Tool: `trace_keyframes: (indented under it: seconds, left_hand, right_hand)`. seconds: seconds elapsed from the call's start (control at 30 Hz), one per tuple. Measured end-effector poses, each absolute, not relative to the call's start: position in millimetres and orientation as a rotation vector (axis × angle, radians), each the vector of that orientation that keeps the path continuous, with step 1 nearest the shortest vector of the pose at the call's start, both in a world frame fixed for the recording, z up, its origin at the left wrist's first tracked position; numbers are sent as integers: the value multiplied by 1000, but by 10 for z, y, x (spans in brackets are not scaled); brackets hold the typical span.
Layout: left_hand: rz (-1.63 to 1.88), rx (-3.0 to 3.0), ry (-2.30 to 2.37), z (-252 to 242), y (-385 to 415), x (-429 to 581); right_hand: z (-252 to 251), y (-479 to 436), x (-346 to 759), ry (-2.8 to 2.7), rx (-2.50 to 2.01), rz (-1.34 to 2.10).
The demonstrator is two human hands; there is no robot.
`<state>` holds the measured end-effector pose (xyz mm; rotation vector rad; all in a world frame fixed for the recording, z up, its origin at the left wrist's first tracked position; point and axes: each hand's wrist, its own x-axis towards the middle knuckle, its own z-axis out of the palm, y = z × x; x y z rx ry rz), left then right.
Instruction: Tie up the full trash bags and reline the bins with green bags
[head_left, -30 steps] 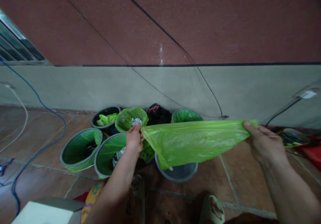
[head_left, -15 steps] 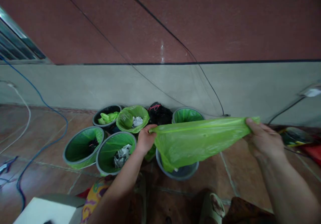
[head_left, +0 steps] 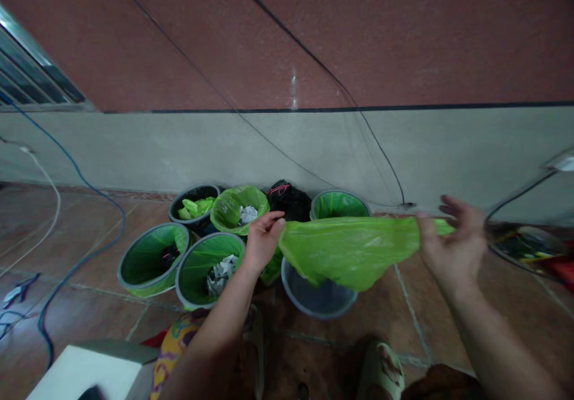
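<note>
I hold a thin light-green plastic bag (head_left: 350, 250) stretched between both hands. My left hand (head_left: 263, 241) pinches its left corner. My right hand (head_left: 451, 247) grips the right end with the thumb, its other fingers raised and spread. The bag sags over a grey bin (head_left: 319, 297) with no liner, which stands on the floor right below. Around it stand several grey bins lined in green: one with crumpled paper (head_left: 208, 268), one at the left (head_left: 151, 257), one at the back (head_left: 338, 204).
A green bag holding paper (head_left: 237, 208), a tied black bag (head_left: 289, 200) and a dark bin (head_left: 194, 202) sit against the wall. Blue and white cables (head_left: 81, 179) trail over the tiled floor at left. A white box (head_left: 81, 373) lies bottom left; my sandalled foot (head_left: 381, 370) is below.
My hands came closer together, so the bag sags more and looks shorter. My right hand's fingers have lifted off and spread. The view shifted slightly.
</note>
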<state>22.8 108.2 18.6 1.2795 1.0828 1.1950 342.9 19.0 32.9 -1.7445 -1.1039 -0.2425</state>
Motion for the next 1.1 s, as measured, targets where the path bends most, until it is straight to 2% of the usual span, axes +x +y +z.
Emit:
trace_keyframes:
  seconds: [0.13, 0.27, 0.5, 0.7, 0.9, 1.0, 1.1]
  left_hand:
    - [996, 1415, 850, 279, 895, 427]
    - [875, 1557, 675, 306, 756, 557]
    - [873, 1666, 645, 228, 668, 647]
    - [564, 2030, 1229, -6, 479, 789]
    - [267, 2279, 1636, -40, 592, 637]
    - [329, 2324, 1663, 18, 725, 478]
    - [559, 2264, 1588, 63, 856, 346]
  right_hand:
    - [381, 144, 2564, -1737, -1526, 116]
    - [266, 203, 2226, -1847, -1425, 326]
    - [185, 301, 2297, -1483, -1398, 563]
    - [392, 295, 2361, -1006, -1238, 663]
    - [575, 316, 2898, -661, -1022, 468]
    - [609, 309, 3156, -567, -950, 425]
    - [635, 266, 3296, -542, -993, 406]
